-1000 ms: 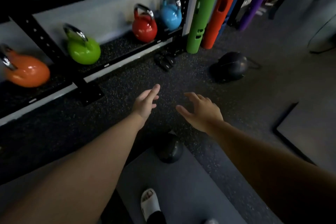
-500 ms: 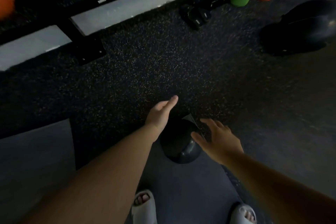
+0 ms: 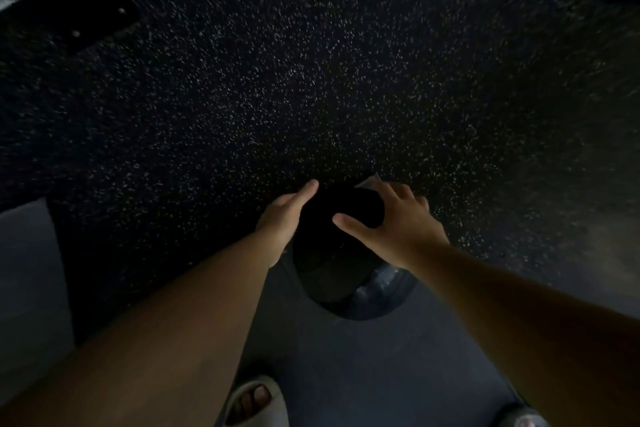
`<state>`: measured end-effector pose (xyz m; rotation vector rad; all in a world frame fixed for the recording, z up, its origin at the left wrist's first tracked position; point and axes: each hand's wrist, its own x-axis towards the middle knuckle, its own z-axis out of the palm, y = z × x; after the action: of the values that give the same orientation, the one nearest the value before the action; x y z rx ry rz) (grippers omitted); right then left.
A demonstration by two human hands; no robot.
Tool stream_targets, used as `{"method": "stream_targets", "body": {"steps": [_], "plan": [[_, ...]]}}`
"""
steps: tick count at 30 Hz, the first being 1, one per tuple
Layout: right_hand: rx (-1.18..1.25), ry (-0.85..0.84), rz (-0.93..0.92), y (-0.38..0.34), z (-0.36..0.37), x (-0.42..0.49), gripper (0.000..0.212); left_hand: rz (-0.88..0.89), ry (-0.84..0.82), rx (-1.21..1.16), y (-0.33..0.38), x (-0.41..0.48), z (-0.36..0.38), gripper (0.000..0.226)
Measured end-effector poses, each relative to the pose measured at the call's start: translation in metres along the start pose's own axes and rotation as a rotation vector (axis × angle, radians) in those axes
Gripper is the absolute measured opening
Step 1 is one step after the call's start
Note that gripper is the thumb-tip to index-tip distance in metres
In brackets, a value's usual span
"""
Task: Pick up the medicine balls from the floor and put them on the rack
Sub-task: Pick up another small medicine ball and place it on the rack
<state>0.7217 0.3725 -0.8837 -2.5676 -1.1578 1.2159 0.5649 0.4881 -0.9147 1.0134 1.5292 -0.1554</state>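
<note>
A black medicine ball (image 3: 332,263) lies on the floor at the corner of a grey mat, just in front of my feet. My left hand (image 3: 285,218) rests flat against the ball's left side, fingers straight. My right hand (image 3: 394,222) lies over its upper right side with the fingers spread and the thumb across the top. Both hands touch the ball, which still sits on the floor. The rack is almost out of view; only its black foot plate (image 3: 100,21) shows at the top left.
Black speckled rubber flooring (image 3: 311,80) fills most of the view. A grey mat (image 3: 381,357) lies under my feet in pale slippers (image 3: 256,402). Another grey mat (image 3: 27,270) lies at the left edge.
The view has tipped further down and closer to the floor; kettlebells and the second ball have left the frame. Both hands have closed in onto the sides of the ball.
</note>
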Motion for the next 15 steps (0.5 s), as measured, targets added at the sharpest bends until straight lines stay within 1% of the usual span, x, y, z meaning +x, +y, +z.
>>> {"method": "stream_targets", "body": {"steps": [3,4,6,7,8,10,11,13,15], "plan": [[-0.003,-0.045,-0.001,0.0,0.008,0.015,0.12,-0.103,-0.054,-0.039,-0.012,0.005,0.01,0.064],[-0.002,-0.057,-0.001,0.0,0.01,0.019,0.122,-0.133,-0.07,-0.072,-0.017,0.007,0.013,0.071],[0.014,-0.076,0.004,-0.001,0.013,0.025,0.127,-0.187,-0.092,-0.168,-0.026,0.012,0.015,0.108],[0.03,-0.085,0.008,-0.001,0.014,0.027,0.13,-0.203,-0.092,-0.223,-0.031,0.016,0.015,0.117],[0.049,-0.095,0.014,-0.001,0.015,0.028,0.134,-0.211,-0.096,-0.269,-0.036,0.019,0.015,0.112],[0.086,-0.114,0.025,0.001,0.016,0.03,0.139,-0.233,-0.142,-0.316,-0.045,0.021,0.015,0.094],[0.1,-0.118,0.032,0.002,0.017,0.03,0.141,-0.248,-0.17,-0.335,-0.048,0.021,0.015,0.092],[0.104,-0.112,0.044,0.002,0.019,0.03,0.142,-0.255,-0.219,-0.403,-0.054,0.023,0.016,0.087],[0.121,-0.093,0.048,0.002,0.021,0.031,0.139,-0.214,-0.26,-0.488,-0.053,0.024,0.017,0.073]]}}
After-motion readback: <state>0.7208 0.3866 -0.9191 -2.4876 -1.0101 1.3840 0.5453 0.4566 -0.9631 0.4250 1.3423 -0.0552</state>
